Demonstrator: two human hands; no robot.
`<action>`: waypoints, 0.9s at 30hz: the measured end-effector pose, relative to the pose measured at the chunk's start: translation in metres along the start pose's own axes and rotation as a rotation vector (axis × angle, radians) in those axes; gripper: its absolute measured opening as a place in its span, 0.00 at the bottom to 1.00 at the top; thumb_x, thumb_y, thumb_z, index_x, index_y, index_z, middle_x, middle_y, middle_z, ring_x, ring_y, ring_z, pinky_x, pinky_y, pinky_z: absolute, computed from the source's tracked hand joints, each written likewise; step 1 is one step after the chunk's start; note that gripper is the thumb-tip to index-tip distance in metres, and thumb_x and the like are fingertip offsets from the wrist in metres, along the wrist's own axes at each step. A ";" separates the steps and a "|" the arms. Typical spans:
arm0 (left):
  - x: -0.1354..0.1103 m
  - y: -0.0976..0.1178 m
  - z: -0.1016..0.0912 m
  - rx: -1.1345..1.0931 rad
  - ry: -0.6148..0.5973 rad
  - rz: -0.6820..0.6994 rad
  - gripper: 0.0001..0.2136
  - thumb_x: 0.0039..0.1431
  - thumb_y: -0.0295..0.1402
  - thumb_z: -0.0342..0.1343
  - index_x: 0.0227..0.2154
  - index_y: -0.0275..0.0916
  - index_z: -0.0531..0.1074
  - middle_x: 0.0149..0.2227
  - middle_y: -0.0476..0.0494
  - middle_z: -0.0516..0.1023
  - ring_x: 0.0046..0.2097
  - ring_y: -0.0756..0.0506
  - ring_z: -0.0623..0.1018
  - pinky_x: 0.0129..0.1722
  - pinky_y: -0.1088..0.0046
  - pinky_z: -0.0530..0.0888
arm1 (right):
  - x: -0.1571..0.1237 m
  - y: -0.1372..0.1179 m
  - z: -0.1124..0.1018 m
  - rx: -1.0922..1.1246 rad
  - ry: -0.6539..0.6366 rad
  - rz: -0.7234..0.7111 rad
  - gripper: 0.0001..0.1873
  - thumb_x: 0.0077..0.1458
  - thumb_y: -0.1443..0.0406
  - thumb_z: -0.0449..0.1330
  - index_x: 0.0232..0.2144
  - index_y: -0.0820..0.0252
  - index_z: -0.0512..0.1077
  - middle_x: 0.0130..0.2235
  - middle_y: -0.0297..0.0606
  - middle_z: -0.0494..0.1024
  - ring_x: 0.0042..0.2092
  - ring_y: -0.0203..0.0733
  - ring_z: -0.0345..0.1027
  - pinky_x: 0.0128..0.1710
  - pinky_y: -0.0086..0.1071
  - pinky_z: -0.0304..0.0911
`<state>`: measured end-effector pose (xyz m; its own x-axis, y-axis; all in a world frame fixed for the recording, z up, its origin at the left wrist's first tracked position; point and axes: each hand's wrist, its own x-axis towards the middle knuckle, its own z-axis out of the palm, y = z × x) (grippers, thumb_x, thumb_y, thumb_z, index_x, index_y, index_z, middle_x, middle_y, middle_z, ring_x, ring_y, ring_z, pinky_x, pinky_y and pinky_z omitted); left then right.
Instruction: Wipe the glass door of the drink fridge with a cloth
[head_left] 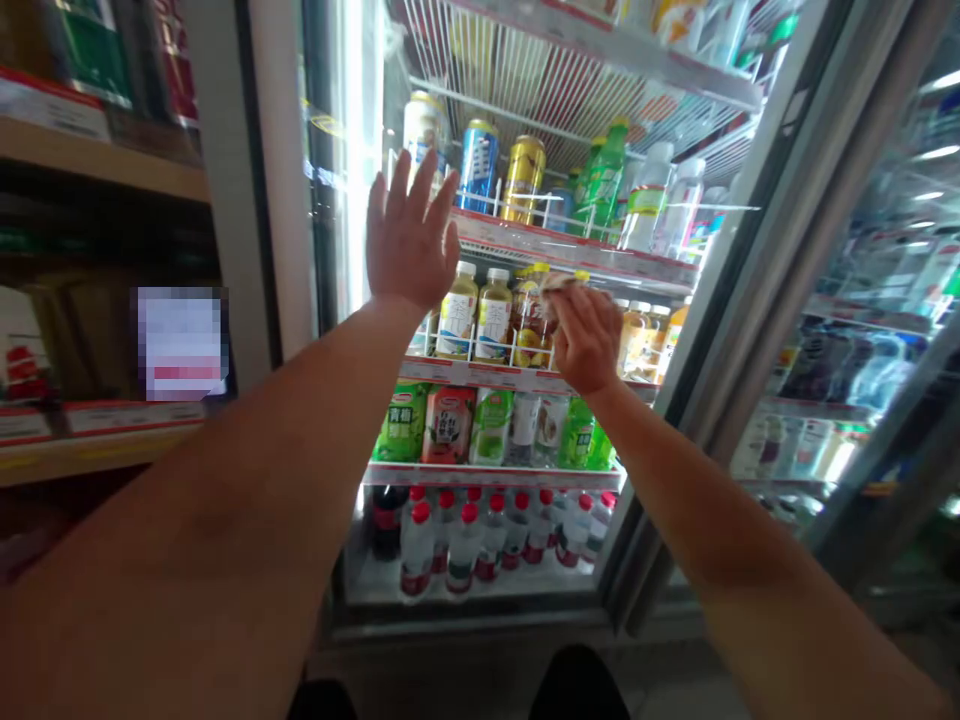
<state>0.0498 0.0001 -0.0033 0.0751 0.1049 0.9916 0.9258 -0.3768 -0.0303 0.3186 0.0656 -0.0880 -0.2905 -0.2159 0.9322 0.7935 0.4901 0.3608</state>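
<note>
My left hand (412, 235) is raised with its fingers spread, in front of the upper left shelves of a lit drinks fridge. Just behind its fingers stands a white can with a gold lid (424, 120). My right hand (589, 335) is closed on a crumpled pale cloth (561, 284), before the middle shelf. Close to that hand are yellow-capped bottles (531, 325) and white-capped tea bottles (493, 315). Whether either hand touches glass, I cannot tell.
Below are a shelf of green and red cartons (448, 425) and several red-capped bottles (469, 545). A metal door frame (720, 400) runs along the right. At the left stands a wooden shelf (97, 160) with goods. My knees (577, 685) show at the bottom.
</note>
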 end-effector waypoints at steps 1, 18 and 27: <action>0.000 0.000 0.000 -0.018 -0.001 -0.006 0.28 0.66 0.46 0.45 0.68 0.51 0.57 0.72 0.68 0.45 0.74 0.48 0.39 0.74 0.57 0.33 | 0.001 0.002 0.005 -0.044 0.130 0.176 0.25 0.66 0.66 0.45 0.61 0.58 0.71 0.60 0.46 0.73 0.63 0.50 0.63 0.65 0.50 0.56; 0.000 -0.004 0.004 0.158 -0.028 0.037 0.29 0.69 0.47 0.41 0.70 0.46 0.52 0.73 0.67 0.42 0.73 0.54 0.30 0.73 0.61 0.30 | 0.041 -0.025 0.001 0.130 -0.191 0.091 0.27 0.67 0.66 0.47 0.67 0.48 0.63 0.66 0.38 0.66 0.69 0.57 0.55 0.69 0.61 0.49; -0.001 -0.006 0.005 0.123 -0.024 0.067 0.27 0.72 0.44 0.39 0.70 0.46 0.50 0.73 0.68 0.37 0.73 0.55 0.30 0.73 0.59 0.27 | 0.044 -0.078 0.013 0.290 -0.437 -0.314 0.28 0.68 0.65 0.48 0.68 0.48 0.60 0.66 0.32 0.67 0.70 0.45 0.54 0.73 0.49 0.47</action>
<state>0.0457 0.0072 -0.0048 0.1453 0.1056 0.9837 0.9567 -0.2684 -0.1125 0.2374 0.0290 -0.0748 -0.7283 -0.0516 0.6833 0.4738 0.6826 0.5565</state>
